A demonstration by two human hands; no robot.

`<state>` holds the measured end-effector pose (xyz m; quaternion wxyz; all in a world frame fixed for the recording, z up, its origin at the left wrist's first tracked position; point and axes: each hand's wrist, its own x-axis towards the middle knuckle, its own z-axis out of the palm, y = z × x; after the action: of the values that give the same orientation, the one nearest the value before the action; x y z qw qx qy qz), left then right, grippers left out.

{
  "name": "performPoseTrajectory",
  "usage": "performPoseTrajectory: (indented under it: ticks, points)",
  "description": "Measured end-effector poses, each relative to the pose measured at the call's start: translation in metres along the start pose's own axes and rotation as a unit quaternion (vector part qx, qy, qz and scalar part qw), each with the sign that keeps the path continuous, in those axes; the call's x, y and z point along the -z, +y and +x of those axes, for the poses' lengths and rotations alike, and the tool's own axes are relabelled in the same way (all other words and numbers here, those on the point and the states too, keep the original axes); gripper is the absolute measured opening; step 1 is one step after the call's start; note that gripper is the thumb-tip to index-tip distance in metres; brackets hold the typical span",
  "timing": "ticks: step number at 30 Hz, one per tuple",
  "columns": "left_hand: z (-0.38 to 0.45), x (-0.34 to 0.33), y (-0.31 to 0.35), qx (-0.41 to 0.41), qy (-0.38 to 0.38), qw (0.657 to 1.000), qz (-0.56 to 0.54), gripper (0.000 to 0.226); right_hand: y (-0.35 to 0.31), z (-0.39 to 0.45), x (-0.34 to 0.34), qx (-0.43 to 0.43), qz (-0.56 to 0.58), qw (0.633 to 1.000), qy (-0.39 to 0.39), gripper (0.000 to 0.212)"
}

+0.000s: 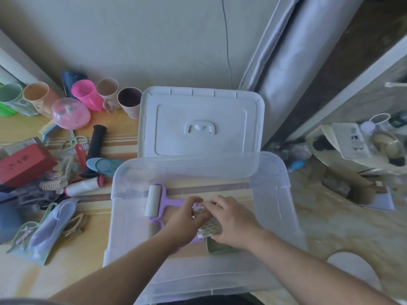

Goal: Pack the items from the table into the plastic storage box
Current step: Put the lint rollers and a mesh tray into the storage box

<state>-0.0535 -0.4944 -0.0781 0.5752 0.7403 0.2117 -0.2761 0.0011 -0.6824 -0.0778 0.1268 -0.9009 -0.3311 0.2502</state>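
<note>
Storage box [273,190] of clear plastic sits open on the counter [92,267], right in front of the person, with its white lid [201,123] lying flat just behind it. Inside, on the box floor, a purple lint roller [157,200] with a white roll lies toward the left. Both hands are down in the box and meet over a small scaly-patterned cloth [210,226], which rests partly on a green-edged pad [217,246] beneath it. The left hand [187,219] has its grip pinched on the cloth's near-left edge; the right hand [233,219] has its grip curled over the cloth's top, fingers pressing on it. To the left of the box the counter is crowded: a row of cups [110,90] against the wall, a pink dome [71,113], a black handle [95,143], a red box [22,165], a white roller [82,187] and packaged slippers [50,227].
</note>
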Motion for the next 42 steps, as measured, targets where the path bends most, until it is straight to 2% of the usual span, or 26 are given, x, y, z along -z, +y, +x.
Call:
performPoseTrajectory:
  ticks: [2, 3, 6, 8, 11, 15, 17, 19, 22, 24, 28, 31, 34, 37, 40, 42]
  points:
    - [0.000, -0.004, -0.009, -0.033, 0.033, 0.991, 0.129, 0.046, 0.012, 0.001, -0.004, -0.036, -0.019, 0.999, -0.002, 0.077]
    - [-0.001, -0.005, -0.014, -0.056, 0.048, 0.975, 0.208, 0.050, 0.020, 0.002, -0.005, -0.063, -0.025, 0.998, -0.010, 0.075]
    - [-0.010, -0.005, -0.027, -0.151, 0.073, 0.898, 0.406, 0.054, 0.042, 0.007, -0.004, -0.128, -0.044, 0.990, -0.039, 0.077]
    - [-0.014, -0.001, -0.034, -0.177, 0.089, 0.865, 0.461, 0.057, 0.048, 0.012, -0.006, -0.138, -0.054, 0.988, -0.052, 0.079]
    - [-0.021, 0.005, -0.031, -0.184, 0.117, 0.857, 0.468, 0.063, 0.050, 0.016, -0.016, -0.131, -0.056, 0.988, -0.068, 0.084]
    - [-0.028, 0.021, -0.022, -0.202, 0.143, 0.858, 0.450, 0.066, 0.051, 0.017, -0.028, -0.123, 0.018, 0.987, -0.103, 0.099]
    - [-0.034, 0.031, -0.014, -0.216, 0.149, 0.859, 0.439, 0.063, 0.051, 0.018, -0.025, -0.134, 0.039, 0.986, -0.096, 0.098]
    - [-0.042, 0.045, -0.003, -0.239, 0.160, 0.859, 0.424, 0.058, 0.045, 0.021, -0.016, -0.134, 0.037, 0.989, -0.051, 0.084]
    - [-0.057, 0.079, 0.013, -0.286, 0.191, 0.856, 0.387, 0.049, 0.017, 0.038, 0.008, -0.093, 0.055, 0.990, 0.092, 0.057]
    - [-0.066, 0.112, 0.017, -0.300, 0.227, 0.852, 0.363, 0.043, -0.016, 0.059, 0.028, -0.048, 0.084, 0.977, 0.187, 0.050]
    - [-0.078, 0.189, -0.003, -0.257, 0.325, 0.849, 0.329, 0.040, -0.109, 0.103, 0.064, 0.040, 0.124, 0.953, 0.273, 0.045]
    - [-0.083, 0.250, -0.044, -0.164, 0.363, 0.852, 0.340, 0.047, -0.189, 0.133, 0.068, 0.134, 0.111, 0.942, 0.288, 0.040]
    - [-0.091, 0.302, -0.104, -0.048, 0.368, 0.863, 0.343, 0.052, -0.259, 0.171, 0.050, 0.192, 0.095, 0.947, 0.241, 0.043]
    - [-0.102, 0.335, -0.167, 0.033, 0.353, 0.866, 0.353, 0.059, -0.314, 0.210, 0.017, 0.172, 0.063, 0.979, 0.092, 0.048]
    - [-0.108, 0.349, -0.211, 0.086, 0.269, 0.877, 0.388, 0.081, -0.349, 0.244, -0.021, 0.135, -0.027, 0.989, -0.057, 0.054]
    - [-0.105, 0.350, -0.227, 0.115, 0.211, 0.883, 0.404, 0.084, -0.360, 0.259, -0.043, 0.112, -0.079, 0.983, -0.125, 0.055]
